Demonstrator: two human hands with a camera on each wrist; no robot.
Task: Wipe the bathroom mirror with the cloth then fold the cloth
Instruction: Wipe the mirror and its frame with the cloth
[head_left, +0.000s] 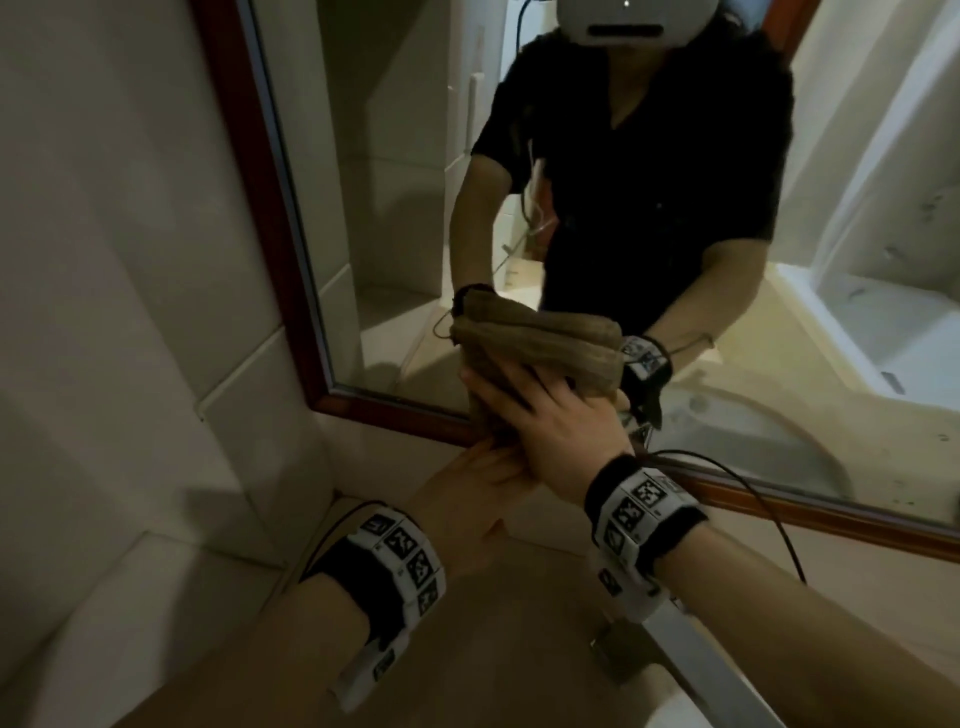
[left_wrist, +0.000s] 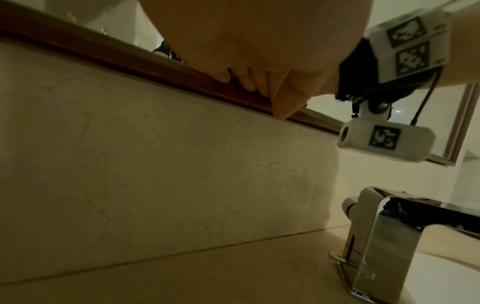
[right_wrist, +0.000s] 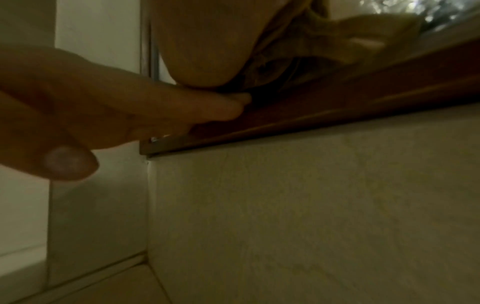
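Observation:
A brown ribbed cloth lies bunched against the mirror near its lower left corner. My right hand presses it to the glass with flat, spread fingers. My left hand reaches up from below, its straight fingers touching the cloth's lower end at the red-brown wooden frame. In the right wrist view the left hand's fingers meet the cloth on the frame, with the thumb hanging apart below. The left wrist view shows only the left hand's palm over the frame.
A beige tiled wall meets the mirror on the left. Below it runs a beige counter with a chrome faucet to the right. A black cable loops from my right wrist band. The mirror reflects a person in black and a white tub.

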